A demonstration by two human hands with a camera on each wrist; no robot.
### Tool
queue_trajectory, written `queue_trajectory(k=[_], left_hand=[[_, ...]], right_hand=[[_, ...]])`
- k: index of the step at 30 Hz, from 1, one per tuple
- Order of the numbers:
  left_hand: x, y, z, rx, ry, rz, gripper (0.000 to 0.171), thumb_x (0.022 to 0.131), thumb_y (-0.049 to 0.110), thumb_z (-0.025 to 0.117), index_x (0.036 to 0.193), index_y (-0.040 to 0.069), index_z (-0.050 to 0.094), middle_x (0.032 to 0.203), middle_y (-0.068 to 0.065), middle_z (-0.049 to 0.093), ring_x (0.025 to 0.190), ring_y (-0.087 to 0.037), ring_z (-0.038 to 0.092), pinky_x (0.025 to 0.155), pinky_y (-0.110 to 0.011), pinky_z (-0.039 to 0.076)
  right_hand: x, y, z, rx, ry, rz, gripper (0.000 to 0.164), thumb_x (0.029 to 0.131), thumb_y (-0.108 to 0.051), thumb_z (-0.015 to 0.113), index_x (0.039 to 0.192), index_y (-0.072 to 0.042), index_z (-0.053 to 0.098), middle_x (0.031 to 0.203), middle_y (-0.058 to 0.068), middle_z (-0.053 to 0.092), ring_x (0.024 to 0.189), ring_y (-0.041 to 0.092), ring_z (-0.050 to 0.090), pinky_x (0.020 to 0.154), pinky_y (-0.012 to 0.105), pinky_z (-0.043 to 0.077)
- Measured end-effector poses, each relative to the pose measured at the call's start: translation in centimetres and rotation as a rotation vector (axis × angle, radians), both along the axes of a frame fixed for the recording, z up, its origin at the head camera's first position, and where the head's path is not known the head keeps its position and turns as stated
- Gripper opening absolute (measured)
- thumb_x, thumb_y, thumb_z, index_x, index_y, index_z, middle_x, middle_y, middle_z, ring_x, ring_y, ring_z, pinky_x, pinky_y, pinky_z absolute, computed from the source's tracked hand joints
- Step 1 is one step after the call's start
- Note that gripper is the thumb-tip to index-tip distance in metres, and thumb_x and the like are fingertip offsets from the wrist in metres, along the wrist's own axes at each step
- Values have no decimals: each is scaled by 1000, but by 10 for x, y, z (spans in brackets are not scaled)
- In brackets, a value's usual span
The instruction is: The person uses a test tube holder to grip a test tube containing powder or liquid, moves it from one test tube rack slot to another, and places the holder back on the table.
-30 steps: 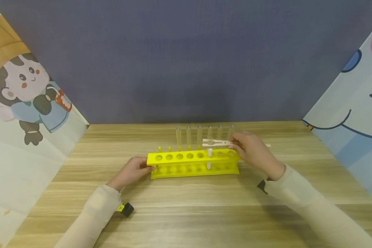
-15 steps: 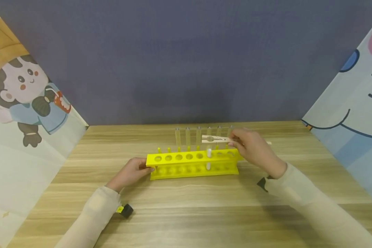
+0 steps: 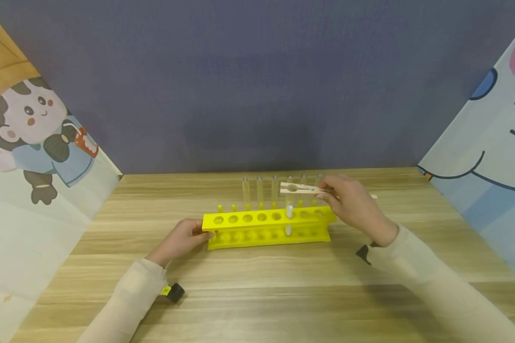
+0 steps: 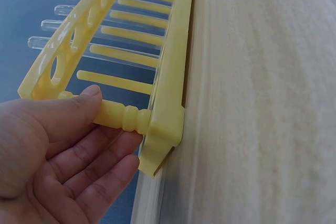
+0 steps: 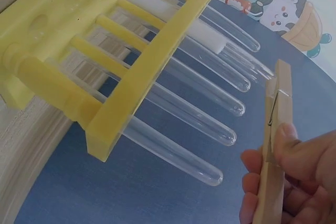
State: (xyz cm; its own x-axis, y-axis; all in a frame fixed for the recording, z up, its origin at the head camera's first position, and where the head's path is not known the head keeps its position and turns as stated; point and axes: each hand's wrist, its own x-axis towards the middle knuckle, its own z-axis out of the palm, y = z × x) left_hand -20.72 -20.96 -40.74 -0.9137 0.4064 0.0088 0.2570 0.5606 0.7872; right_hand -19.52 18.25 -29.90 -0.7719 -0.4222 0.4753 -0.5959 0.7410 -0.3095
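A yellow test tube rack [image 3: 257, 225] stands on the table. My left hand [image 3: 184, 238] grips its left end post; in the left wrist view the thumb [image 4: 79, 106] lies on the post with fingers behind. One glass test tube [image 5: 207, 35] with white powder-like filling stands upright in a rack hole. My right hand [image 3: 352, 200] holds a wooden test tube clamp [image 3: 307, 189], thumb and fingers around its handle. In the right wrist view, the clamp's tip is right at the tube's mouth, above the white filling. The clamp's rounded notch overlaps the tube's upper end in the head view.
Several clear test tubes [image 5: 178, 153] sit upside down on the pegs along the rack's back row, close to the clamp. A dark blue-grey panel [image 3: 257, 95] rises behind the wood-grain table [image 3: 257, 295]. Cartoon-printed panels [image 3: 47, 143] stand at both sides.
My right hand has raised the clamp slightly, and it now sits higher at the tube's upper end. The filled tube and the rack keep their place, with my left hand still on the post.
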Motion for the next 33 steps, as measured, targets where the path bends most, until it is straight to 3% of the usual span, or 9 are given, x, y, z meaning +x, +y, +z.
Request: queue_trajectory(k=[12,27,33], left_hand=[[2,1,1,-1,-6,-3,23,90,11,64,113,7,66,116,-10,66,109,-25,60,95,-43,48],[0,2,2,0,-5,-3,23,90,11,64,112,7,67,115,-10,66,108,-25,61,95,-43,49],[0,1,2,3,-5,-3,22,90,11,64,112,7,67,114,-10,67,106,-25,61,94,-42,49]], right_hand=[[-1,7,-9,-24,69,-3,14,80,-2,73,88,-3,62,80,8,63,70,20,58,61,36,51],[7,21,-10,-45,-28,-73,12,85,-4,68,96,0,64,88,13,65,80,29,61,69,46,53],[7,28,-11,-58,2,-87,12,85,-6,68,95,0,64,85,13,65,78,29,61,68,47,52]])
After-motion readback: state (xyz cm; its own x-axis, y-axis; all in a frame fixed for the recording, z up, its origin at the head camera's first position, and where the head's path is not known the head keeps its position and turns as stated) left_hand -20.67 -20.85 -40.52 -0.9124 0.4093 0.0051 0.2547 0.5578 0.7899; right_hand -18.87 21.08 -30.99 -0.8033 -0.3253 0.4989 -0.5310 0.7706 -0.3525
